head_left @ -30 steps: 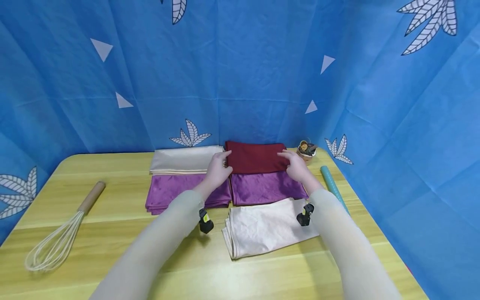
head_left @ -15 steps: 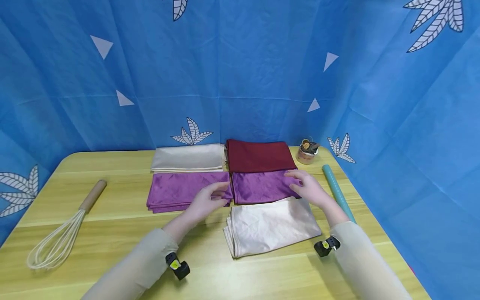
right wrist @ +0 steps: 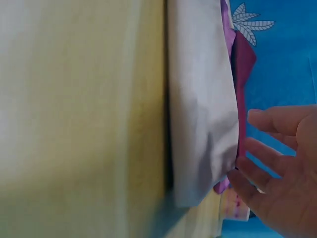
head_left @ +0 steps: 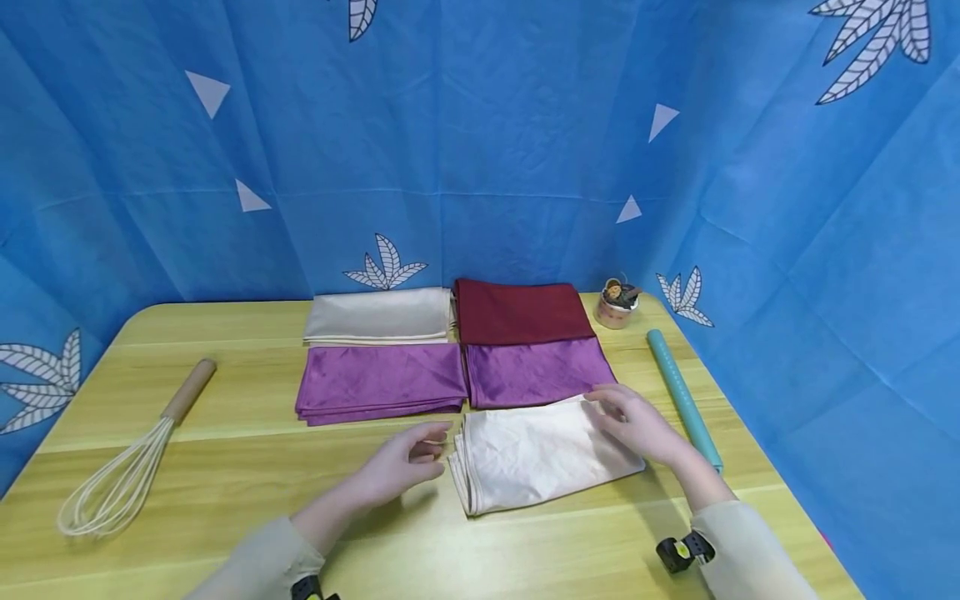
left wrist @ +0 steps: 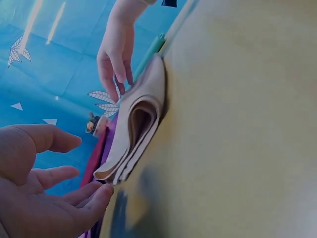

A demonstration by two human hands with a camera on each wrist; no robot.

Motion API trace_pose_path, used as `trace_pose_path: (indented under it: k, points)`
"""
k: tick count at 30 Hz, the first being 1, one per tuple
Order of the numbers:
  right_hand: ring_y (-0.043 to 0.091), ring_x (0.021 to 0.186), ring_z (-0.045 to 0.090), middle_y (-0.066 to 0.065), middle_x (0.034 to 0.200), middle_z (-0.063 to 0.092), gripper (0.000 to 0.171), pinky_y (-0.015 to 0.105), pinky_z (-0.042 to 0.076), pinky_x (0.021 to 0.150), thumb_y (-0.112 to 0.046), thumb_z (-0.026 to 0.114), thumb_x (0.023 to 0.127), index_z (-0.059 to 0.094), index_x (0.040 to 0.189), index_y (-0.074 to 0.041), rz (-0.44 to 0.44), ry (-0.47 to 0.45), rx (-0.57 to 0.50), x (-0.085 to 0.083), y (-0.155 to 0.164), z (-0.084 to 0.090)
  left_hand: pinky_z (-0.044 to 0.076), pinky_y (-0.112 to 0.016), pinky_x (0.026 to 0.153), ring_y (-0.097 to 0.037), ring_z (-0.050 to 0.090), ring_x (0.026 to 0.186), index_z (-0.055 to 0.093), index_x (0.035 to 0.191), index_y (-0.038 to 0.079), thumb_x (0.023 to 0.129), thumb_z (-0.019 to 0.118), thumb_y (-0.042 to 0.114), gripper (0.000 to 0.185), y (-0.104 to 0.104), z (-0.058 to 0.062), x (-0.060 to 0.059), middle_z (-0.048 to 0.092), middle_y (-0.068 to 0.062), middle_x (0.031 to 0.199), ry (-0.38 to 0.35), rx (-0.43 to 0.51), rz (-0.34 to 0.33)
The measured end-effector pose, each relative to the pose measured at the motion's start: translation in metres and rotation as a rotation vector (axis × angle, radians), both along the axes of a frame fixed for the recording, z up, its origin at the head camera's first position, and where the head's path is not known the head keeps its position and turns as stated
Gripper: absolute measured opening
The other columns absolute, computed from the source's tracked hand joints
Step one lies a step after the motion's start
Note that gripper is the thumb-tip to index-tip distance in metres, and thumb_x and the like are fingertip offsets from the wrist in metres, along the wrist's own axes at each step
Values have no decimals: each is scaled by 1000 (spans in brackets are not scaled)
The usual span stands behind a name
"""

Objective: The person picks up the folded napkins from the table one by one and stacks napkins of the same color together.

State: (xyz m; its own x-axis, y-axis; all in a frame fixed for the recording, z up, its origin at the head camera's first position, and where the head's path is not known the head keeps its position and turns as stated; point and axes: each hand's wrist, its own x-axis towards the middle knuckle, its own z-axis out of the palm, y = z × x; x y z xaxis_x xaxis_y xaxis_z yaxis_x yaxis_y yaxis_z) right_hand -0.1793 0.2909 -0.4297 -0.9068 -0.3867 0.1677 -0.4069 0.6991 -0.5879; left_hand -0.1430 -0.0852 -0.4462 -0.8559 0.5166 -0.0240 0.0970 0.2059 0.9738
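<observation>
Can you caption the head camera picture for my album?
Left hand and right hand at opposite ends of the front folded white cloth.

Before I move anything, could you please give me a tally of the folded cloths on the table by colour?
Pale cloths: 2, one at the back left and one nearest the person
Purple cloths: 2, side by side in the middle row
Dark red cloth: 1, at the back right
Total: 5

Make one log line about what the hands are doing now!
left hand: beside front white cloth | right hand: at its right end, contact unclear | cloth: folded, on table | right purple cloth: behind it
</observation>
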Motion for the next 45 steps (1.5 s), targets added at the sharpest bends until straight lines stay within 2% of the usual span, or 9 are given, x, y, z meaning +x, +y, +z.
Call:
trace_pose_path:
  k: [7, 12, 15, 20, 23, 29, 33, 37, 45]
  points:
    - [45, 116, 48, 29, 129, 49, 31, 56, 43, 91, 1, 62, 88, 60, 120, 5, -64, -27, 18, 17, 11, 3, 40, -47, 100, -43, 49, 118, 40, 139, -8, 88, 63, 3, 57, -2, -5, 19, 48, -31, 130, -35, -11, -13]
    - [35, 101, 55, 25, 125, 51, 37, 49, 47, 84, -1, 62, 89, 57, 126, 2, -106, -83, -3, 22, 18, 0, 39, -47, 100, -44, 47, 119, 39, 139, -9, 88, 63, 2, 57, -2, -6, 26, 47, -31, 131, -70, 32, 2]
    - [24, 86, 54, 16, 102, 58, 38, 37, 47, 70, -4, 61, 91, 56, 128, 1, -118, -158, -17, 21, 21, -1, 41, -44, 100, -43, 47, 119, 40, 139, -8, 89, 62, 2, 56, -1, -7, 28, 47, -30, 131, -94, 53, 6]
    - [18, 75, 44, 5, 80, 44, 39, 27, 40, 59, -12, 61, 93, 54, 130, -2, -148, -297, -65, 20, 25, -3, 41, -44, 100, -40, 48, 119, 40, 139, -8, 90, 61, 4, 55, 2, -11, 28, 48, -27, 132, -121, 67, 0]
    - [19, 79, 45, 8, 86, 48, 41, 27, 42, 62, -15, 61, 94, 54, 132, -2, -141, -339, -116, 19, 27, -5, 40, -46, 100, -39, 48, 119, 40, 139, -8, 90, 60, 5, 54, 4, -13, 28, 49, -26, 132, -125, 73, -9]
    - [21, 94, 47, 13, 120, 56, 41, 26, 43, 74, -19, 62, 94, 56, 131, -5, -91, -381, -165, 20, 27, -10, 42, -41, 99, -39, 49, 119, 40, 140, -6, 90, 61, 4, 55, 7, -15, 28, 48, -25, 133, -135, 82, -8]
    - [27, 110, 48, 13, 126, 56, 39, 34, 42, 87, -23, 62, 93, 58, 130, -12, -65, -414, -176, 21, 23, -13, 44, -37, 97, -39, 50, 117, 40, 139, -8, 89, 63, 3, 56, 8, -14, 27, 48, -26, 133, -133, 83, -12]
    - [33, 129, 39, 12, 136, 52, 38, 47, 33, 101, -28, 63, 92, 61, 128, -17, -66, -441, -182, 22, 18, -15, 46, -36, 94, -38, 51, 115, 41, 139, -7, 90, 63, 7, 56, 10, -13, 27, 50, -25, 131, -142, 70, -19]
    - [35, 132, 35, 11, 138, 50, 35, 53, 28, 105, -27, 64, 91, 64, 125, -18, -41, -479, -207, 22, 6, -18, 47, -32, 84, -23, 56, 98, 47, 138, 2, 86, 67, 12, 56, 15, -16, 25, 59, -12, 109, -156, 19, -16]
